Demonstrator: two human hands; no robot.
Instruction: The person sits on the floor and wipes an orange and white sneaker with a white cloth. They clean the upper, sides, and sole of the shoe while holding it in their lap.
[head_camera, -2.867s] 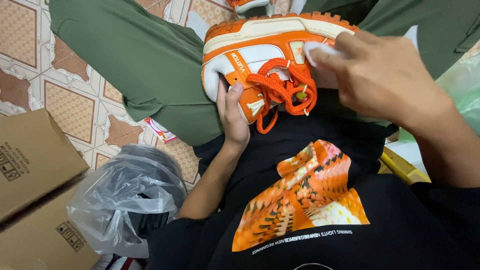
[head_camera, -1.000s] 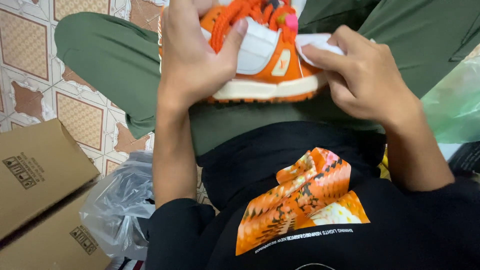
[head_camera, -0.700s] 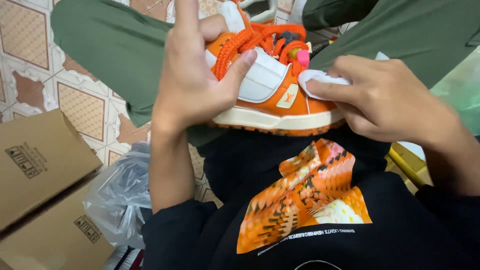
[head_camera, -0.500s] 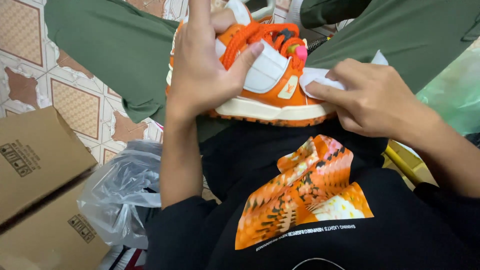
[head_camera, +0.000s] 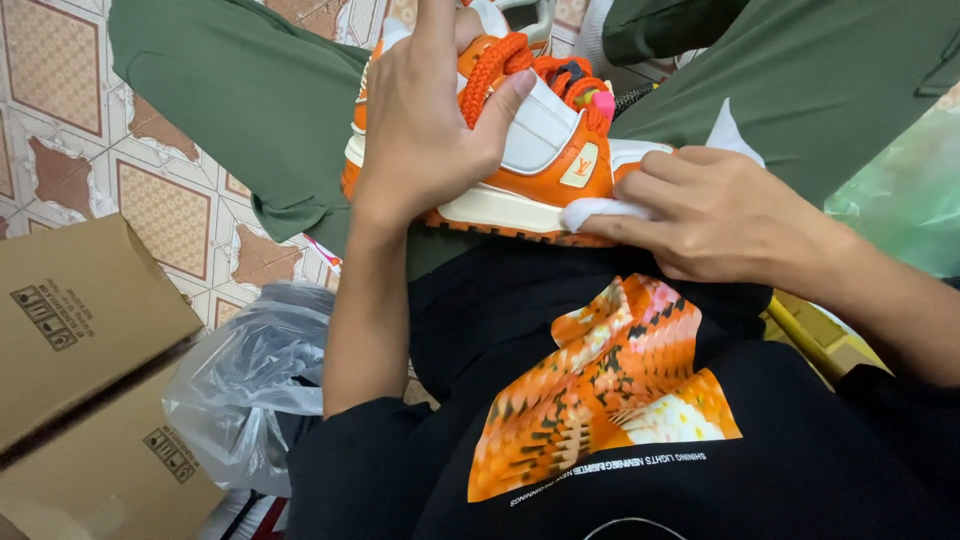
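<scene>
Both hands work on one orange-and-white leather sneaker with thick orange rope laces (head_camera: 530, 150), held over the lap. Left hand (head_camera: 425, 120) wraps its upper from above, thumb pressed by the laces. Right hand (head_camera: 715, 215) pinches a small white cloth (head_camera: 600, 210) against the cream midsole at the nearer end. The shoe's long axis runs crosswise between the hands. Below the left forearm lie a grey plastic bag (head_camera: 250, 380) and brown cardboard boxes (head_camera: 85, 310).
</scene>
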